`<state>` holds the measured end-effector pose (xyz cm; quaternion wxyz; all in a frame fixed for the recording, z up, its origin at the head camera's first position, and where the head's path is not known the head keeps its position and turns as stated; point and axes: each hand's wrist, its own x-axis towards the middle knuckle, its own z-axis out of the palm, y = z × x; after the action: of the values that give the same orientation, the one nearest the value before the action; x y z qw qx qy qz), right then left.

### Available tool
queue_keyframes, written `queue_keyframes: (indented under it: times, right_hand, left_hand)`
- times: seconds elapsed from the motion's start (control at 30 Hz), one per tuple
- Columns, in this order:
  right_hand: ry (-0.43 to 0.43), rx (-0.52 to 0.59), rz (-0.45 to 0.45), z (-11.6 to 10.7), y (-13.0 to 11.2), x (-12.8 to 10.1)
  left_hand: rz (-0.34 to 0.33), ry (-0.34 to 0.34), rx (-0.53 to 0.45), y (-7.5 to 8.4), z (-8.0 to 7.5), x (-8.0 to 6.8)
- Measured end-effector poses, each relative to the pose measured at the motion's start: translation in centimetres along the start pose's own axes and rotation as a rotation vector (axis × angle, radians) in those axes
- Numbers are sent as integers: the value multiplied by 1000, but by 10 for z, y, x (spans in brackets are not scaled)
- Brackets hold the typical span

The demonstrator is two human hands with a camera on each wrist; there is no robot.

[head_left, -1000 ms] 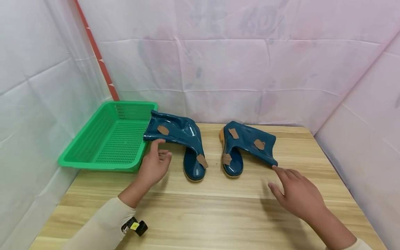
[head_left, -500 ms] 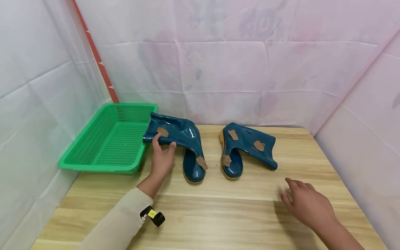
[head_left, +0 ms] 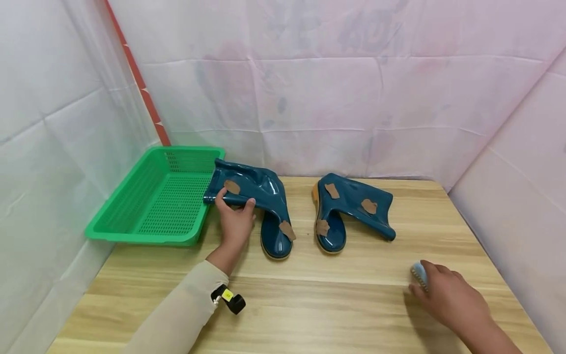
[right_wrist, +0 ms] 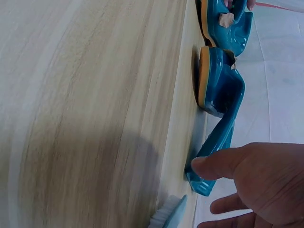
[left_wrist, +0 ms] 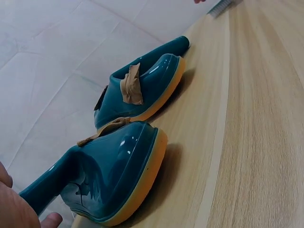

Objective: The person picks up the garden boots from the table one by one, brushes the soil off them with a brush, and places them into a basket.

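Two dark teal rubber boots with tan tape patches lie on their sides on the wooden table [head_left: 309,295]. My left hand [head_left: 235,212] grips the shaft of the left boot [head_left: 265,189], thumb on top; that boot's top rests over the basket's corner. The right boot [head_left: 353,206] lies free to its right. At the table's right, my right hand [head_left: 435,281] reaches a light blue brush [head_left: 418,273], its fingers touching the brush but not closed round it. The right wrist view shows the brush [right_wrist: 168,214] just under my outstretched fingers [right_wrist: 223,164].
A green perforated plastic basket [head_left: 132,216] stands at the table's left, against the white sheet wall. Sheet walls close in the back and the right side. A small black device with a yellow tag [head_left: 230,299] sits on my left sleeve.
My left hand went from touching the left boot's shaft to gripping it. My right hand drew back from the right boot's top toward me and reached the brush.
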<state>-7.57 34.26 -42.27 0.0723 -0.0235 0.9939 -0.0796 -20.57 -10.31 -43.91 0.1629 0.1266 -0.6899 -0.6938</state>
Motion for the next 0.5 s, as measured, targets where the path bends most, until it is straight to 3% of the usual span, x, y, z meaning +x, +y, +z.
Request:
queue_keyframes:
  times: [0.17, 0.5]
  right_hand:
    - [-76, 1, 63, -2, 9, 0]
    - [-86, 69, 199, 2, 21, -9]
  left_hand:
    - [11, 24, -33, 0, 4, 2]
    - [56, 59, 86, -6, 4, 0]
